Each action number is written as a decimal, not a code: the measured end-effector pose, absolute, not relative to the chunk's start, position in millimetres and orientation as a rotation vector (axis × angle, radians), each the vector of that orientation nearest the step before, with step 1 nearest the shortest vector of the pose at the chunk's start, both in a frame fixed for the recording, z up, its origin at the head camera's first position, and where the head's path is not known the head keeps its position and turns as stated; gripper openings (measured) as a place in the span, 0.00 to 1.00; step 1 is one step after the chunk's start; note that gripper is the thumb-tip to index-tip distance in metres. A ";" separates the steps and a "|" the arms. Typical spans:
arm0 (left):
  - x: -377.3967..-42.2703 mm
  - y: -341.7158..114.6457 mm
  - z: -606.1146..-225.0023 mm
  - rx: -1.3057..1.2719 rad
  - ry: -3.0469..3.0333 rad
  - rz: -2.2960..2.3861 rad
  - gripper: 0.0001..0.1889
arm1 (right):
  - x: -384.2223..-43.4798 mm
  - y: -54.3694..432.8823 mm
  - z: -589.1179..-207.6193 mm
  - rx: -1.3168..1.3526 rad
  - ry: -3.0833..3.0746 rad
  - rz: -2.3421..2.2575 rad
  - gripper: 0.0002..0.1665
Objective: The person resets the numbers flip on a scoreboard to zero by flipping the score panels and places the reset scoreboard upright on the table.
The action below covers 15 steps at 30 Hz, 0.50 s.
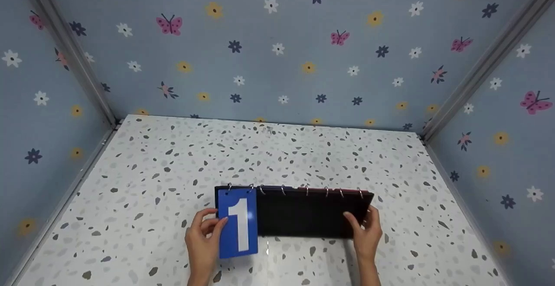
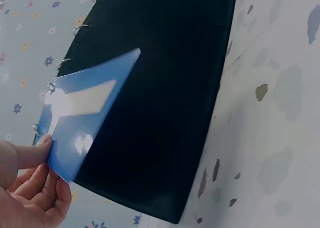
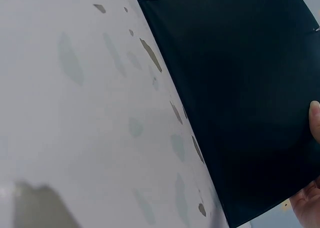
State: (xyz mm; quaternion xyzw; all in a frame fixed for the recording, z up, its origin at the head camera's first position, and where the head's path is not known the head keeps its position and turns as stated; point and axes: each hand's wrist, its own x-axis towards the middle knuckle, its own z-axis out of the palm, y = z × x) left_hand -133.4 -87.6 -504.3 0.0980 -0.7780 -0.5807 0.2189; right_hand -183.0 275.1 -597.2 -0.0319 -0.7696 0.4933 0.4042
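A long black flip board (image 1: pixel 303 214) with metal rings along its top edge stands tilted on the table. From the two leftmost rings hangs a blue number card (image 1: pixel 225 234) bearing a white 1. My left hand (image 1: pixel 205 242) pinches that card's left edge between thumb and fingers; in the left wrist view the card (image 2: pixel 95 123) angles away from the board's black face (image 2: pixel 165 87). At the other end my right hand (image 1: pixel 367 234) grips the board's right edge, thumb in front and fingers behind. Only part of the right hand (image 3: pixel 307 203) shows in the right wrist view.
The speckled white table (image 1: pixel 173 160) spreads around the board. Blue flowered panels (image 1: pixel 277 60) rise at the back and on both sides, with grey metal posts (image 1: pixel 73 52) at the corners. Blue and red edges peek out behind the board's top.
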 end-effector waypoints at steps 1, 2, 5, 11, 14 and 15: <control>-131.8 -88.8 -502.9 0.236 -2.139 -1.619 0.11 | -182.9 275.1 -597.2 -0.081 -1.944 1.244 0.30; -130.4 -89.8 -501.3 0.205 -2.118 -1.639 0.11 | -183.1 275.3 -597.4 -0.083 -1.945 1.238 0.30; -127.6 -93.8 -495.8 0.144 -2.016 -1.762 0.06 | -183.6 275.8 -597.8 -0.097 -1.956 1.216 0.30; -129.1 -103.7 -479.5 0.114 -1.885 -1.986 0.12 | -184.7 276.9 -599.2 -0.123 -1.973 1.199 0.30; -131.9 -107.7 -471.2 0.045 -1.842 -2.093 0.12 | -185.3 277.3 -600.1 -0.144 -1.981 1.202 0.30; -133.1 -108.5 -469.1 0.016 -1.838 -2.104 0.10 | -185.5 277.4 -600.4 -0.151 -1.983 1.203 0.29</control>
